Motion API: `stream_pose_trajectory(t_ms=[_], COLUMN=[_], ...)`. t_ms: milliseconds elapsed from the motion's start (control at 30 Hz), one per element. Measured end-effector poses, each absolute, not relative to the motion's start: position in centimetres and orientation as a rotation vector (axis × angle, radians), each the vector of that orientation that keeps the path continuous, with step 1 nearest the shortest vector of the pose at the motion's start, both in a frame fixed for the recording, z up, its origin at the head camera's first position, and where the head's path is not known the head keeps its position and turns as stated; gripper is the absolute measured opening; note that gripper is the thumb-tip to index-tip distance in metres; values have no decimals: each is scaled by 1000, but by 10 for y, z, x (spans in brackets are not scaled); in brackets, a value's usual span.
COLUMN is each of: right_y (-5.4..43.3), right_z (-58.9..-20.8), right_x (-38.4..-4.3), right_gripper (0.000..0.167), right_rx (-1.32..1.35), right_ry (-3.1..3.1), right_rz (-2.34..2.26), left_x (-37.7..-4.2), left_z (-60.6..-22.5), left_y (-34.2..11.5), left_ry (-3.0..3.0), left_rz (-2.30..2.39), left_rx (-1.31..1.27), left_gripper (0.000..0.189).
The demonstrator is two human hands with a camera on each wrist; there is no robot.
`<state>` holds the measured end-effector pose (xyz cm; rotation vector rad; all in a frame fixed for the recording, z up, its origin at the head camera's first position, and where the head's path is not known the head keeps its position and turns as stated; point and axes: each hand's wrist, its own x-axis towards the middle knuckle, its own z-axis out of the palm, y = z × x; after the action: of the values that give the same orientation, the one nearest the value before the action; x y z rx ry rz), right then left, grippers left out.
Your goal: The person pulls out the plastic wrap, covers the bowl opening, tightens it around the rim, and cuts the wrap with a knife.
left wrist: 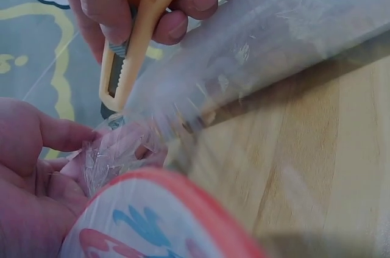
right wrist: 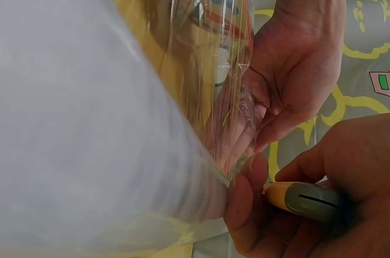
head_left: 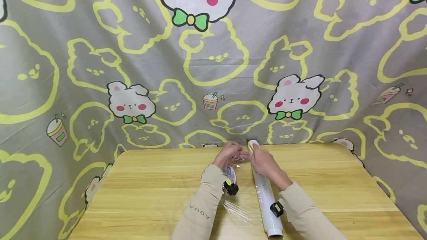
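Observation:
A long roll of clear plastic film (head_left: 265, 197) lies lengthwise on the wooden table. At its far end, my right hand (head_left: 264, 163) grips a yellow-orange utility knife (left wrist: 152, 23), the thumb on its grey slider. The knife's front end points down at the film beside the roll's end. My left hand (head_left: 230, 152), palm up in the left wrist view, pinches a bunched edge of the film (left wrist: 113, 157) that stretches from the roll. Under my left wrist is a red-rimmed item with blue and red print (left wrist: 146, 212), overlapped by film and partly hidden by my arm.
A loose sheet of film (head_left: 237, 211) trails over the table (head_left: 150, 192) toward the near side. A grey curtain (head_left: 227, 73) with yellow outlines and white rabbits hangs along the table's far edge and both sides. Small black cameras sit on both wrists.

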<state>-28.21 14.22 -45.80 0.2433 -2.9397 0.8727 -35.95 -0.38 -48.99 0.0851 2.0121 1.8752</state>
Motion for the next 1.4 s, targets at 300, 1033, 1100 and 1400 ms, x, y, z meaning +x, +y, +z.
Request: stream_pose_trajectory(t_ms=[300, 1033, 1100, 1400], right_y=[144, 142, 141, 142], right_z=[-459, -457, -456, -449], right_x=[-278, -256, -254, -243], right_gripper=[41, 43, 43, 41], right_rx=[228, 143, 144, 184], right_ry=[-2931, -3014, -3020, -3013], right_rz=[812, 833, 831, 823], left_x=[-359, -356, -357, -360], left_z=[-491, -490, -490, -489], left_y=[-4, -6, -6, -4], left_ry=[1953, 1920, 1903, 1839], left_rz=[1885, 1917, 1923, 1958], left_rx=[127, 103, 102, 71], left_gripper=[26, 20, 19, 15])
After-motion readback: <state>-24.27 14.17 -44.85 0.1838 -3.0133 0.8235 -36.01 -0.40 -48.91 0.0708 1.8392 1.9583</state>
